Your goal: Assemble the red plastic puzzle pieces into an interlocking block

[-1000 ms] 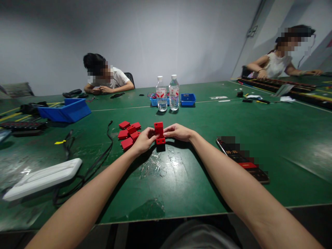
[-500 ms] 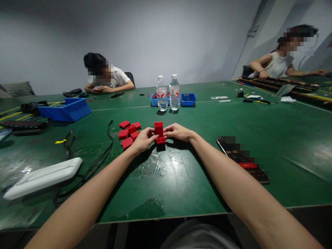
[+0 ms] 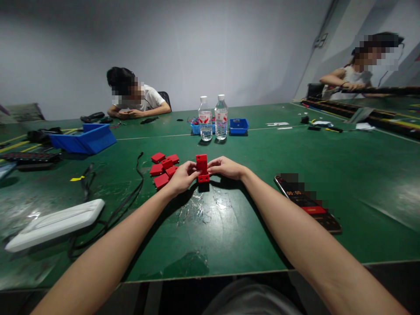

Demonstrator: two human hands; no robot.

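A small stack of red plastic blocks (image 3: 202, 167) stands upright on the green table (image 3: 229, 227). My left hand (image 3: 181, 177) pinches it from the left and my right hand (image 3: 225, 167) grips it from the right, fingers closed on the blocks. A heap of several loose red blocks (image 3: 162, 168) lies just left of my left hand.
A phone (image 3: 306, 203) lies to the right. A white flat case (image 3: 54, 224) and black cables (image 3: 108, 205) lie at left. Two water bottles (image 3: 213, 118) and blue bins (image 3: 83, 139) stand farther back. Two other people sit at the far edges.
My hands and the red stack stay as they were. The person at far right has lifted a long dark strip off the table.
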